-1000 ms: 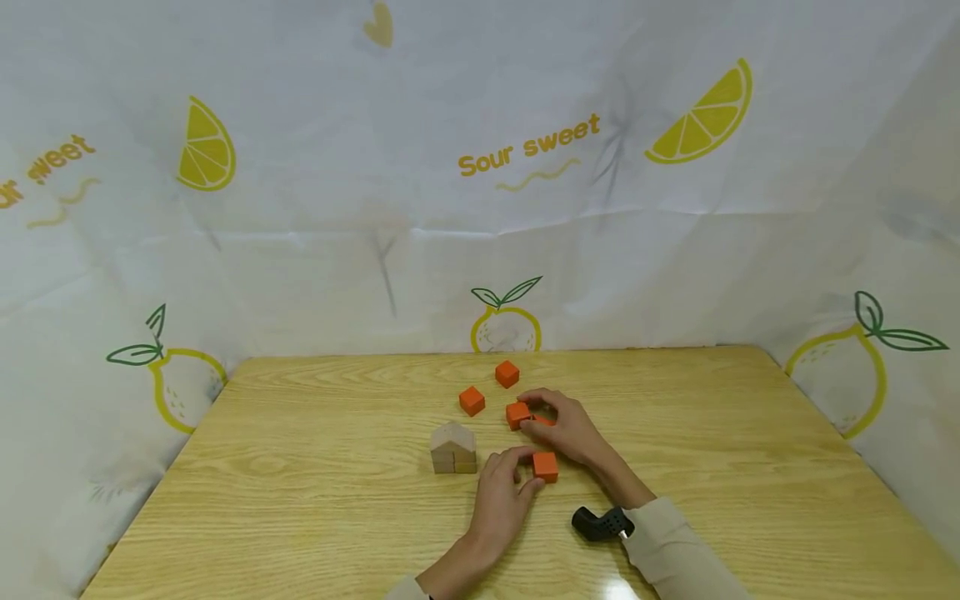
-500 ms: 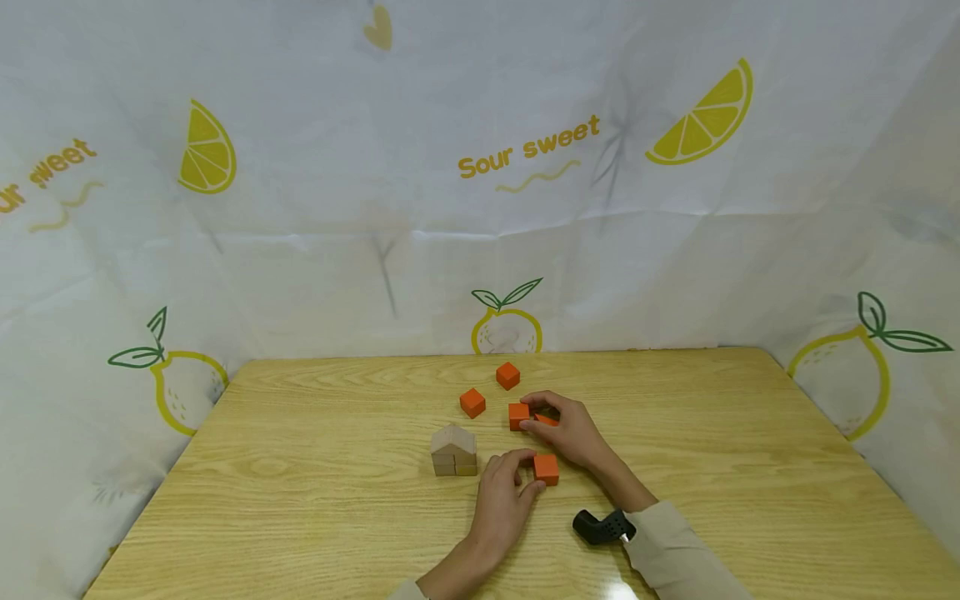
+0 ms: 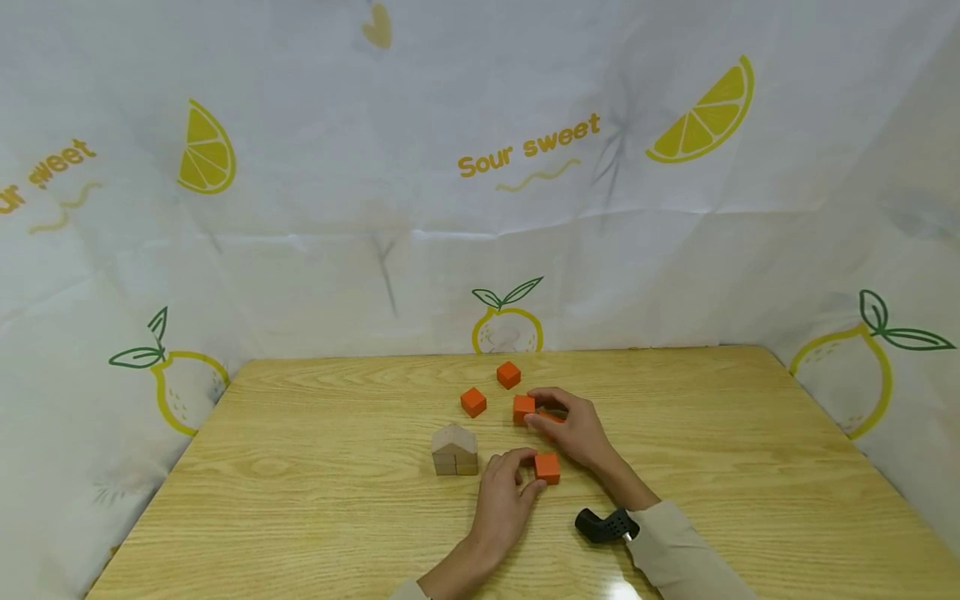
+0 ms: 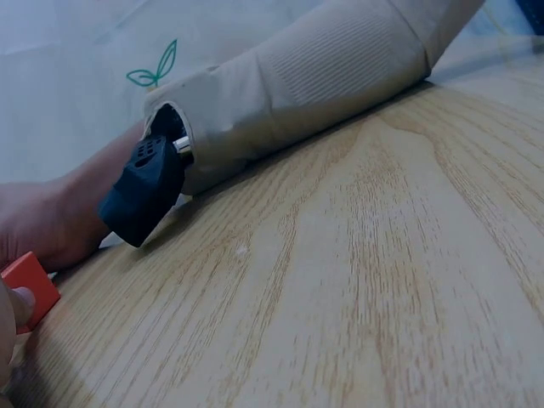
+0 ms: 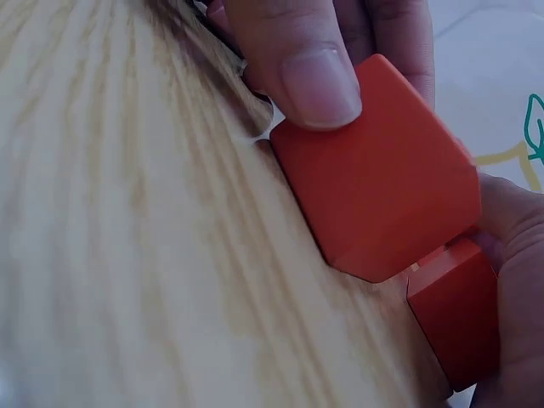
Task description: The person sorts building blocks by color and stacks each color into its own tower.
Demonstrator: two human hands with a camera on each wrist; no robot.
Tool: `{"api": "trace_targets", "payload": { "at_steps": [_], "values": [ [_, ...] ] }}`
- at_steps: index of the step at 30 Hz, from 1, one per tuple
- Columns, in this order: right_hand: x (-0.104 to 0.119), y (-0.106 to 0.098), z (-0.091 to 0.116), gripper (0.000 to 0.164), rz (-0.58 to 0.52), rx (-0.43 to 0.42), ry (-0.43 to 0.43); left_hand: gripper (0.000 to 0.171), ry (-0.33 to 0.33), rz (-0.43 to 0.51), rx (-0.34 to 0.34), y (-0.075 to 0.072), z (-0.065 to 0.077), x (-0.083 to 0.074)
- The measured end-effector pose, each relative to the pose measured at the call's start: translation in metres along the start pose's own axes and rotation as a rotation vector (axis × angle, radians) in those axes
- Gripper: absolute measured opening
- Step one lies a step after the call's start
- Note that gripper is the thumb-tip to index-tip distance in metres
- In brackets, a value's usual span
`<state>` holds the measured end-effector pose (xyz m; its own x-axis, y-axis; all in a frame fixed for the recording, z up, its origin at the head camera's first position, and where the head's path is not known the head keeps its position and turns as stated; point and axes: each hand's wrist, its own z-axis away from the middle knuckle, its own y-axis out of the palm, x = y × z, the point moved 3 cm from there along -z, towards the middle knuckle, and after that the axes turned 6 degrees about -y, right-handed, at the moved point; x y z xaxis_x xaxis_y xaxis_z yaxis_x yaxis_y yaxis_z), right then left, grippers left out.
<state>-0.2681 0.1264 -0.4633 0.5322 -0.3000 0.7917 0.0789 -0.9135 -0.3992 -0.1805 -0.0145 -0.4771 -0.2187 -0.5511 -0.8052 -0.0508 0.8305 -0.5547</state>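
In the head view my left hand (image 3: 501, 504) holds a red cube (image 3: 547, 468) on the table, thumb at its near side and index finger at its far side. The right wrist view shows this cube (image 5: 382, 178) large, the thumb (image 5: 319, 85) pressed on it. Farther back, my right hand (image 3: 573, 429) pinches another red cube (image 3: 523, 409) between thumb and index finger. Below that palm lies a further red block (image 3: 552, 425), mostly covered by the hand. In the left wrist view only part of the left hand's cube (image 4: 31, 293) shows.
Two more red cubes, a nearer one (image 3: 473, 402) and a farther one (image 3: 508, 375), sit behind a small house of plain wooden blocks (image 3: 454, 452). A black device (image 3: 606, 526) sticks out at the right sleeve. A lemon-print sheet (image 3: 337, 283) hangs behind the wooden table (image 3: 315, 517).
My right hand and its cube have shifted slightly right, and the cube has turned a little. The left hand stays in place on its cube.
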Motion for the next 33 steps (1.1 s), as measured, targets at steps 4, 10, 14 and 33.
{"api": "trace_targets", "payload": {
  "at_steps": [4, 10, 14, 33],
  "values": [
    [0.021, -0.006, 0.003, 0.034, -0.002, -0.07, 0.012, 0.036, 0.003, -0.003, -0.004, 0.0, 0.0, 0.0],
    [0.03, -0.01, 0.007, 0.033, 0.009, -0.153, 0.013, 0.036, 0.007, -0.001, -0.003, 0.0, 0.0, 0.0],
    [0.03, -0.012, 0.011, 0.033, -0.015, -0.192, 0.002, 0.036, 0.004, -0.011, -0.005, 0.0, 0.0, 0.0],
    [0.006, -0.028, 0.038, 0.038, -0.084, -0.243, -0.133, 0.036, 0.033, -0.026, -0.038, -0.001, 0.003, -0.001]
  ]
}}
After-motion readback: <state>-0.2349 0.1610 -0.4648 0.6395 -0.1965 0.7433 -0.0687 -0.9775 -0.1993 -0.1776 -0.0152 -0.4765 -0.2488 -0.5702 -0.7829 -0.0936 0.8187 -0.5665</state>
